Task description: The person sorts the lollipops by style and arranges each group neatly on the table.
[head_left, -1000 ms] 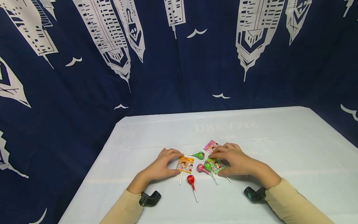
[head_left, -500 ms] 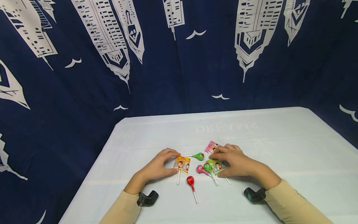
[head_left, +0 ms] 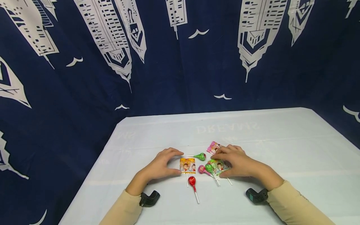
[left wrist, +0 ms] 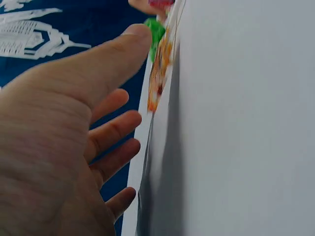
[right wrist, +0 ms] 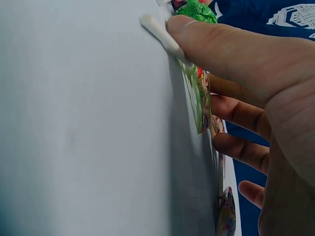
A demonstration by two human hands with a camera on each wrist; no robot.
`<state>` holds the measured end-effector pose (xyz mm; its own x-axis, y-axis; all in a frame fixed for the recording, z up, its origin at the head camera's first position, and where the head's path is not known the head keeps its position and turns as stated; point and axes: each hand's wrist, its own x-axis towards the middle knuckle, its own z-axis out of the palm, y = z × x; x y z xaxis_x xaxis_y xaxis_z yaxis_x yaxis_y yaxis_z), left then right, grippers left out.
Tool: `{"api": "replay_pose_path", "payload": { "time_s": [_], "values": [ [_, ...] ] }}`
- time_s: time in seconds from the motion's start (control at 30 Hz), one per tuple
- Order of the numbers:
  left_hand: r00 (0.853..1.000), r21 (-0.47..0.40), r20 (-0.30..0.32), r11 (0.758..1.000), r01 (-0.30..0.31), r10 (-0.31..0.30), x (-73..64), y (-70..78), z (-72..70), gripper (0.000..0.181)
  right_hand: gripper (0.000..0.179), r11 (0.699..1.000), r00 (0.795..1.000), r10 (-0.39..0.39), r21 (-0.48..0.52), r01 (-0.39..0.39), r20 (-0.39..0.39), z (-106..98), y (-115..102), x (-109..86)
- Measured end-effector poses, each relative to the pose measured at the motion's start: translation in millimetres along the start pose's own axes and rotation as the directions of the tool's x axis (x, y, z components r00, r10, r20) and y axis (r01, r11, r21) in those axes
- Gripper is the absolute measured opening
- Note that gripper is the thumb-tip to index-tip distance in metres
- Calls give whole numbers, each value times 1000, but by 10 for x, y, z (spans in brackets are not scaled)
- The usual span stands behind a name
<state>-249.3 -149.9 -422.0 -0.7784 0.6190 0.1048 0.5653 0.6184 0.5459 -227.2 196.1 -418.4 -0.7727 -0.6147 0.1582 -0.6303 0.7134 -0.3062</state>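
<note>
My left hand is held with thumb and fingers spread at the left side of a flat lollipop in an orange wrapper. In the left wrist view that hand's fingers hold nothing. My right hand arches over a flat lollipop in a green wrapper, fingers at its far side and thumb at its near side, partly hiding it. Beside it lie a round green lollipop and a pink one. A red lollipop lies nearer me. Another green lollipop lies beyond the left fingertips.
A pink wrapper shows past the right fingers. In the right wrist view a colourful wrapper lies below that hand. The white tabletop meets a dark blue cloth with white building prints.
The orange-wrapped lollipop first shifted left with my left hand, then back right, and its stick now points straighter towards me. My right hand stays in place.
</note>
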Motion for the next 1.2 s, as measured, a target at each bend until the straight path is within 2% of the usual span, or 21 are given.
{"api": "replay_pose_path", "payload": {
  "time_s": [0.17,0.27,0.47,0.77,1.07,1.2],
  "values": [
    [1000,87,18,996,-1,-1,51,67,80,64,61,1000,1000,-2,-4,2,-3,-6,-2,-4],
    [1000,102,18,995,-8,7,65,84,102,60,61,1000,1000,-3,-3,3,-6,-10,-1,-4],
    [1000,85,7,996,-22,22,69,85,104,55,62,1000,1000,-5,4,5,-10,-13,-1,-6],
    [1000,42,8,999,5,-6,59,44,99,54,62,1000,1000,8,13,-8,0,0,3,-15],
    [1000,-55,-24,998,10,-12,35,19,11,52,61,1000,1000,7,26,-7,4,-21,-5,-19],
    [999,-77,-54,997,-12,7,43,-14,-48,52,61,1000,1000,4,25,-4,2,-19,-6,-20]
  ]
}}
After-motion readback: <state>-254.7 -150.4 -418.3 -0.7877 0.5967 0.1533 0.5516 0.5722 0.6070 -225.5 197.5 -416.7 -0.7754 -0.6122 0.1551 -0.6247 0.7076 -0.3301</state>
